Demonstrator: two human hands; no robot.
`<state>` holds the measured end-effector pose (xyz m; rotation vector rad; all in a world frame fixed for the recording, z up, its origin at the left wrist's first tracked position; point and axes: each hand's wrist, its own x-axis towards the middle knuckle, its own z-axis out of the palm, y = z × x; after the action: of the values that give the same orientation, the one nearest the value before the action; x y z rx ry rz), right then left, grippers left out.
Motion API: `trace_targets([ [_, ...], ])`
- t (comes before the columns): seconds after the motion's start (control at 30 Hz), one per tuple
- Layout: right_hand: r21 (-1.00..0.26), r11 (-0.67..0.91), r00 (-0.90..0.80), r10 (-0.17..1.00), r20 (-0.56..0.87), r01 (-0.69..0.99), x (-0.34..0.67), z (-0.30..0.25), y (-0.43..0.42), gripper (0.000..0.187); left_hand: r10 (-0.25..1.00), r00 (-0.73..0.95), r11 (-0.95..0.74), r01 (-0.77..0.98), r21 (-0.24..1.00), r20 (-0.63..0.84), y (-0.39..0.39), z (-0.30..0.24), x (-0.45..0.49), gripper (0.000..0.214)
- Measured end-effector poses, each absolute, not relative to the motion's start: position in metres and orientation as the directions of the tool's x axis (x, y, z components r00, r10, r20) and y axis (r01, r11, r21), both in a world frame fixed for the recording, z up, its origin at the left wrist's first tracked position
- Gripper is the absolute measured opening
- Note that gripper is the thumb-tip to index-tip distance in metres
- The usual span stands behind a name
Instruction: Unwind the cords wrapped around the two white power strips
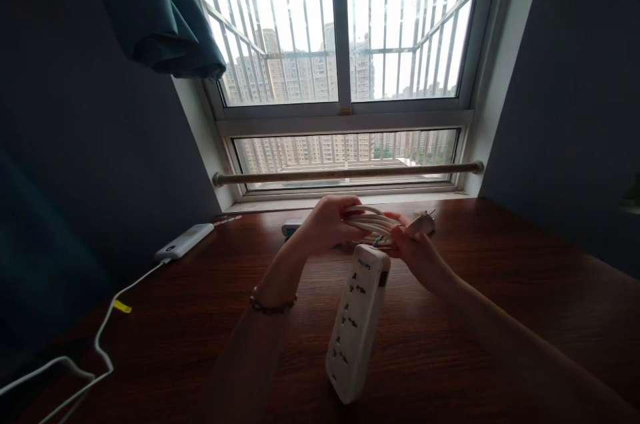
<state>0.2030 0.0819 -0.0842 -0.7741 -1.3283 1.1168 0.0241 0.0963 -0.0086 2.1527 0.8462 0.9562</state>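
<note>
Between my two hands is a coiled white power cord point(370, 221), held up above the brown table. My left hand point(333, 224) has its fingers wrapped round the left side of the coil. On the right side, my right hand point(410, 244) grips the coil, with the cord's plug point(423, 224) sticking out by its thumb and its metal pins pointing up to the right. A white power strip point(357, 324) with several sockets and a dark switch sits below the coil, tilted, its top end close under my hands. Some fingers are hidden behind the cord.
On the left of the wooden table point(500, 277) lies a white device point(185, 242) with a white cable point(107, 331) bearing a yellow tag point(122, 307). Another small device point(291, 229) is partly behind my left wrist. A rail point(350, 174) crosses the window; a teal curtain point(160, 24) hangs at upper left.
</note>
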Motion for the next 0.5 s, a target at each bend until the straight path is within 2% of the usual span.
trace_targets([
  [0.07, -0.953, 0.263, -0.042, 0.962, 0.271, -0.149, 0.209, -0.079, 0.084, 0.069, 0.768, 0.541, -0.522, 0.221, 0.824, 0.343, 0.101, -0.010, 0.019, 0.025],
  [0.13, -0.945, 0.269, 0.016, 0.962, 0.271, -0.184, 0.216, -0.077, 0.088, 0.053, 0.775, 0.550, -0.464, 0.160, 0.871, 0.311, 0.102, -0.011, 0.016, 0.023],
  [0.3, -0.806, 0.276, 0.162, 0.961, 0.224, -0.524, 0.221, -0.074, 0.093, 0.027, 0.779, 0.564, -0.364, 0.054, 0.930, 0.273, 0.101, -0.013, 0.014, 0.023],
  [0.37, -0.759, 0.341, 0.203, 0.940, 0.273, -0.554, 0.218, -0.072, 0.089, 0.022, 0.783, 0.569, -0.330, 0.038, 0.943, 0.252, 0.102, -0.014, 0.016, 0.022],
  [0.5, -0.710, 0.516, 0.162, 0.847, 0.507, -0.479, 0.208, -0.072, 0.077, 0.013, 0.791, 0.588, -0.236, 0.037, 0.971, 0.170, 0.106, -0.019, 0.018, 0.024],
])
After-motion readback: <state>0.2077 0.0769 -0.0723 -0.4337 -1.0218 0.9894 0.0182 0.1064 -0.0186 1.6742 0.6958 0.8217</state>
